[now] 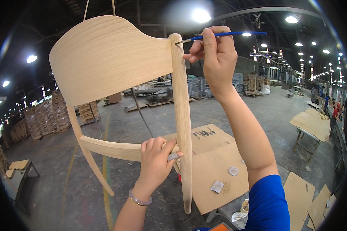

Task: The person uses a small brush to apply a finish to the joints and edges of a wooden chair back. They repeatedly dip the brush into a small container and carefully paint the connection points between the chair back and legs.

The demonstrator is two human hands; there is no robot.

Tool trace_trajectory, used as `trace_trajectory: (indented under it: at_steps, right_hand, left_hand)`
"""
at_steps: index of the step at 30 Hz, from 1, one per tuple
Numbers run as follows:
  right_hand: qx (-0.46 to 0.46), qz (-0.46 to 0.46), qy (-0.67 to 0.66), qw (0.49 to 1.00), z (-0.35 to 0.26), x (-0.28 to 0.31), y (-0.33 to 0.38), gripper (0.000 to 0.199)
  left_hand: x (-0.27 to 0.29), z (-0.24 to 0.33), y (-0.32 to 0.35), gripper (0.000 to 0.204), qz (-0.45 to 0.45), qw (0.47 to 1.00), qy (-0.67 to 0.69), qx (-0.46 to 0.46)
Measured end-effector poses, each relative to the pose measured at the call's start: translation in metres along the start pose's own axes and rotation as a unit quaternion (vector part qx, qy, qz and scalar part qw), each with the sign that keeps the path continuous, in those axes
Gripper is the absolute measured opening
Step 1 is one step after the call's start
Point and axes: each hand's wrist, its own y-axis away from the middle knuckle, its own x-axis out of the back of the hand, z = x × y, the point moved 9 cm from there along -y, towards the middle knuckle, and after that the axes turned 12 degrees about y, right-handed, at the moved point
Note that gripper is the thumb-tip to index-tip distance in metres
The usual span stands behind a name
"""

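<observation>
A pale wooden chair frame (115, 57) hangs in front of me, its wide curved backrest joined to a round post at the right. My right hand (221, 63) is raised by the post's top, pinching a thin blue paintbrush (239, 33). The dark bristle tip touches the post beside the backrest joint. Lower down, my left hand (154, 158) is closed over the chair's cross rail (112, 148) where it meets the post (186, 161). A small greyish piece (175, 156), perhaps folded sandpaper, sticks out between thumb and fingers of that hand.
Behind the post is a cardboard-covered table (219, 173) with two crumpled pale scraps (217, 187) on it. A cup (245, 206) stands at its near edge. Stacked wooden parts (46, 115) fill the left background. Another table (312, 123) and people are far right.
</observation>
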Motion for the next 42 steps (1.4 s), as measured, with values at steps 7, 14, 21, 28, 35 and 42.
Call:
trace_trajectory:
  at_steps: [7,14,21,28,35,42]
  right_hand:
    - [0.000,-0.001,-0.003,1.000,-0.012,-0.002,0.005,0.015]
    - [0.002,-0.001,0.001,1.000,-0.017,-0.004,0.006,0.015]
    - [0.000,-0.001,0.000,1.000,-0.013,0.000,0.006,0.014]
    - [0.004,-0.001,0.019,1.000,-0.013,0.001,0.006,0.014]
    - [0.008,-0.005,0.024,1.000,-0.013,0.002,0.004,0.015]
    - [-0.006,-0.005,0.009,1.000,-0.005,0.005,0.000,0.016]
  left_hand:
    - [0.006,0.002,0.010,0.040,-0.005,1.000,0.001,0.012]
    - [0.009,0.005,0.015,0.040,0.002,1.000,-0.008,0.000]
    - [0.005,0.006,0.011,0.039,0.007,1.000,-0.012,0.000]
    - [0.004,0.008,0.009,0.040,0.010,1.000,-0.012,0.000]
    - [0.003,0.008,0.009,0.037,0.007,1.000,-0.006,0.004]
    - [0.001,0.010,0.004,0.040,0.011,1.000,-0.016,0.001]
